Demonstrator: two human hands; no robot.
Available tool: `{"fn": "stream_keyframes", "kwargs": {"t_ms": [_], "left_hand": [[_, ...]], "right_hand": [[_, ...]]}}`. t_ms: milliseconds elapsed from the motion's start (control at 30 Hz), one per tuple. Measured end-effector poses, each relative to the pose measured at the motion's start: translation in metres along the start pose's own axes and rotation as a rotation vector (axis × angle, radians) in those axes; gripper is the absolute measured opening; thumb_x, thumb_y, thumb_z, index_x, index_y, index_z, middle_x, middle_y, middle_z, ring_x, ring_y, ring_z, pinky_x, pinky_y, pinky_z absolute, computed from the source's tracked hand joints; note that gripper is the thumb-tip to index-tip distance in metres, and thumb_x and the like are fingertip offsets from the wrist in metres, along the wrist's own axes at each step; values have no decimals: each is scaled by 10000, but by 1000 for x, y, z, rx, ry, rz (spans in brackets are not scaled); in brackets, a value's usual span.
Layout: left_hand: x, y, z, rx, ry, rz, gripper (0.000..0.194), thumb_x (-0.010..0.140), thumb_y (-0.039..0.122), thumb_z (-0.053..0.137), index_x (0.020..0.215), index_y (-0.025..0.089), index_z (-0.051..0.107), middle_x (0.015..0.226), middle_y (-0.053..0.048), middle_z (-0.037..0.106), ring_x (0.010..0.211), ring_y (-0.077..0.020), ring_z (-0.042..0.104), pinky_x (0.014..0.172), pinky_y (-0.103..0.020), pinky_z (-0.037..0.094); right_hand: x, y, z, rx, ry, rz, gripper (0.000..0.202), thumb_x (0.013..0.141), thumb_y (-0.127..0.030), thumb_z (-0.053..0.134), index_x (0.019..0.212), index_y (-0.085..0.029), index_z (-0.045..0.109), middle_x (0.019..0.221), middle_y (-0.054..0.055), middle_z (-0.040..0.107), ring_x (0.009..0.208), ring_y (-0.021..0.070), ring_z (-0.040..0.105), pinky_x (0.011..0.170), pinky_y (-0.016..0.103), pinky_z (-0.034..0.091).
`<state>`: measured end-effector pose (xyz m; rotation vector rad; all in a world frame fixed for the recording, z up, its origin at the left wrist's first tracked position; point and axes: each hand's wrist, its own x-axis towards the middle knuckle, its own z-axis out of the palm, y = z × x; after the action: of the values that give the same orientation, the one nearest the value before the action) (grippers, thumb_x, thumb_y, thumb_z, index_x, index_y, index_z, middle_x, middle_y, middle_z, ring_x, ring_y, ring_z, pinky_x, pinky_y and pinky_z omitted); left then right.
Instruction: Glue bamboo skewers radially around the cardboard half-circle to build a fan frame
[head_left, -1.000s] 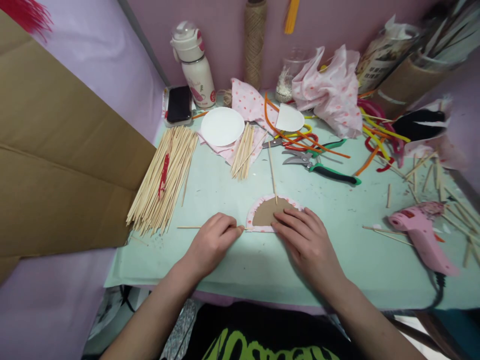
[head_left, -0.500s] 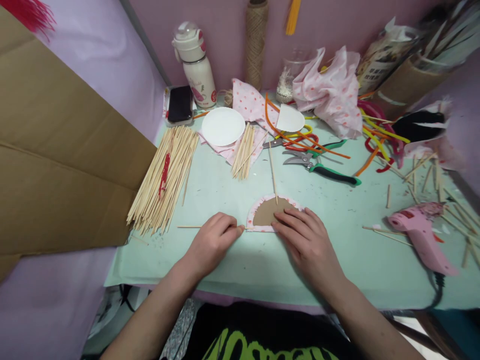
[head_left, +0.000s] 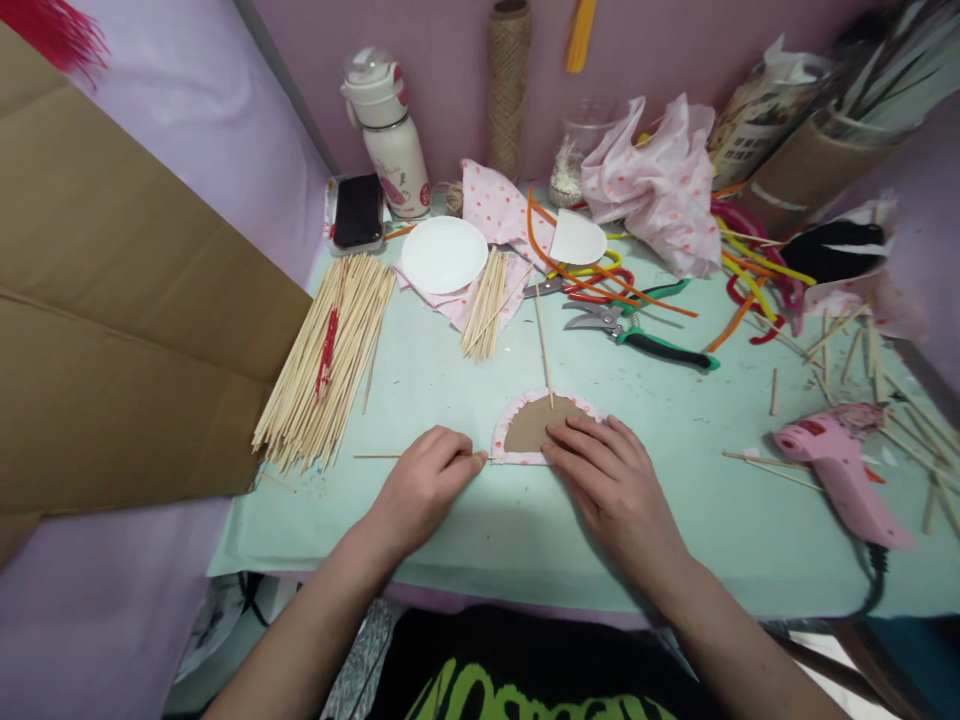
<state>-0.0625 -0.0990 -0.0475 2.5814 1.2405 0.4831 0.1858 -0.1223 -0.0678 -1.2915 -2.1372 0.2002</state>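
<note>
A half-round brown card piece (head_left: 529, 426) with a pink dotted fabric rim lies flat on the pale green table. My left hand (head_left: 431, 485) is closed on a thin wooden stick (head_left: 377, 456), whose left end sticks out past the fist and whose other end meets the card's lower left corner. Fingers spread, my right hand (head_left: 611, 470) rests on the right side of the card and hides part of it. Another stick (head_left: 544, 345) points away from me, its near end on the top of the card.
A pile of sticks (head_left: 322, 360) lies at left beside a cardboard panel (head_left: 135, 270). Farther back are a white disc (head_left: 444, 255), a bottle (head_left: 394, 150), a twine roll (head_left: 508, 95) and pruning shears (head_left: 652, 345). A pink glue gun (head_left: 844, 470) lies at right.
</note>
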Motion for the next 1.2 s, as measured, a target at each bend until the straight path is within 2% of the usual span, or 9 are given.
{"fn": "stream_keyframes", "kwargs": {"t_ms": [267, 433, 567, 1200], "left_hand": [[-1, -1, 2, 25, 15, 22, 239, 996, 218, 427, 879, 189, 634, 846, -40, 589, 809, -176, 489, 705, -315, 414], [-1, -1, 2, -11, -5, -19, 234, 993, 225, 440, 861, 190, 630, 836, -35, 591, 809, -176, 496, 710, -313, 414], [0, 0, 1, 4, 11, 8, 235, 994, 220, 439, 858, 185, 628, 838, -41, 596, 807, -178, 498, 711, -314, 417], [-1, 0, 1, -13, -28, -38, 244, 998, 243, 429, 871, 193, 632, 841, -36, 598, 817, -181, 502, 721, -319, 422]], "right_hand": [[0, 0, 0, -1, 3, 0, 275, 922, -100, 531, 1091, -221, 711, 1195, 64, 709, 1174, 245, 584, 1067, 518, 400], [0, 0, 0, 0, 3, -10, 259, 913, -90, 550, 1091, -197, 704, 1194, 73, 709, 1170, 251, 581, 1065, 519, 400], [0, 0, 0, -1, -3, -1, 268, 916, -97, 547, 1098, -213, 706, 1199, 65, 708, 1176, 245, 579, 1069, 514, 397], [0, 0, 0, 12, -2, 8, 275, 923, -99, 535, 1104, -223, 701, 1208, 60, 704, 1179, 246, 577, 1068, 519, 398]]}}
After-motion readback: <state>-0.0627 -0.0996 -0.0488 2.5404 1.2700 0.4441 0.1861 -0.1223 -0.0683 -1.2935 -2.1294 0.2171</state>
